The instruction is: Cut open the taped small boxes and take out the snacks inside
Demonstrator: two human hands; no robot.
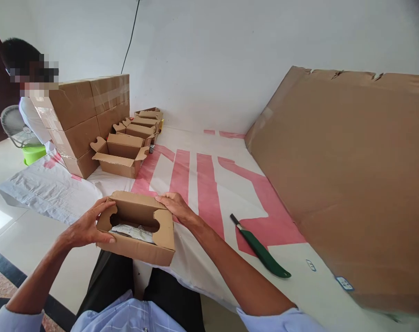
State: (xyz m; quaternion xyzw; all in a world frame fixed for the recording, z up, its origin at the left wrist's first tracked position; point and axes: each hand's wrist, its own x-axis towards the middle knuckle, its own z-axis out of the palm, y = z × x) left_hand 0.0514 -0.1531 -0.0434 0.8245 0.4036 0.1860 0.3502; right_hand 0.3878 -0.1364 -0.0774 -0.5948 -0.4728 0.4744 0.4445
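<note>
A small cardboard box (pixel 136 251) is tilted toward me at the table's near edge, its end flaps folded inward and its top open. Inside lies something pale, like printed paper or a wrapped packet (pixel 132 232); I cannot make out its kind. My left hand (pixel 88 226) grips the box's left end, thumb on the front wall and fingers over the end flap. At the far right corner, my right hand (pixel 176 206) pinches the back flap's edge. To the right of my right forearm lies a knife in a green sheath (pixel 263 251) with a dark handle.
Several open small boxes (pixel 121 162) stand in a row at the back left, beside stacked taped cartons (pixel 78 120). A large cardboard sheet or box (pixel 348 184) rises on the right. Behind the stack sits another person (pixel 32 115) near a fan (pixel 17 127) and green stool (pixel 34 154).
</note>
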